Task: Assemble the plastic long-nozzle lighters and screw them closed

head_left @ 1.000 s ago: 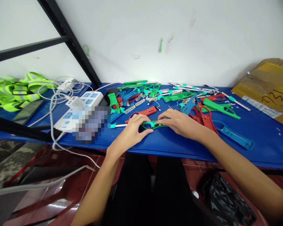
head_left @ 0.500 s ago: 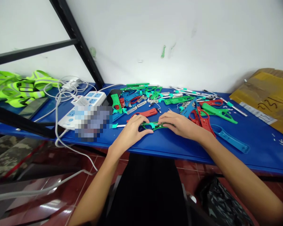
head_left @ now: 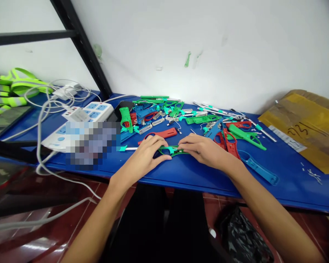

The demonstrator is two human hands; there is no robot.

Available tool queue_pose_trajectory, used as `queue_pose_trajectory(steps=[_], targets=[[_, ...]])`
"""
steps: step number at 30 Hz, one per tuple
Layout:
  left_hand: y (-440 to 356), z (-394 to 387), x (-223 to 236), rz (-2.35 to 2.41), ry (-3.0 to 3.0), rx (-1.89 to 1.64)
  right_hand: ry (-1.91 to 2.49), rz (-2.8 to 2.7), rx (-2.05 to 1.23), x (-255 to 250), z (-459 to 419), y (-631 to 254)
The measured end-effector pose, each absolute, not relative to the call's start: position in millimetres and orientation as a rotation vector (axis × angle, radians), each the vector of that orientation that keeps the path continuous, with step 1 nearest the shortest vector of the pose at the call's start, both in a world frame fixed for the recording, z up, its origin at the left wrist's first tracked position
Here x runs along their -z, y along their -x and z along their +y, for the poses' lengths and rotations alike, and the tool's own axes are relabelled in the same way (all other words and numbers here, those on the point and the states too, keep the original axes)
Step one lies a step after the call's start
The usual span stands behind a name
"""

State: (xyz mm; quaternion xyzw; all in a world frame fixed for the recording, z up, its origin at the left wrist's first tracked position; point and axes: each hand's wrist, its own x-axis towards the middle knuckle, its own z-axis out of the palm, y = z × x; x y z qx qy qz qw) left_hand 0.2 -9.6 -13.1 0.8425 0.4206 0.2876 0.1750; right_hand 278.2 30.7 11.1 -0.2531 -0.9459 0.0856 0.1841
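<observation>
Grips of left hand (head_left: 149, 151) and right hand (head_left: 204, 150) clasped green casing (head_left: 179, 153), near frame centre, cardboard box (head_left: 314, 122) sat at right.

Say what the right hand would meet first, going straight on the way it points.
Probably the small, curved teal plastic piece on the long green plastic casing, just ahead of the right hand; beyond it is the left hand. Depth there is unclear.

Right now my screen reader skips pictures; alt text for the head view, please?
A person's bare left hand holds a green plastic casing with a teal piece at a blue tabletop; the right hand touches the casing. Around lie green, red and blue plastic casings; a white power strip sits left, a brown cardboard box right.
</observation>
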Motion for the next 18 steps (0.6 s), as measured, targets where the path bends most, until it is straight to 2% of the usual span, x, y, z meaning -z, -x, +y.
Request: queue_pose_trajectory(steps=[11,18], targets=[[-0.9,-9.7,17.0,1.191,-2.518,-0.750,0.703,-2.700,-0.159,-7.1,32.7,-280.1],[-1.3,-6.7,13.2,1.219,-2.555,-0.679,0.711,-2.660,-0.268,-6.1,32.9,-279.6]])
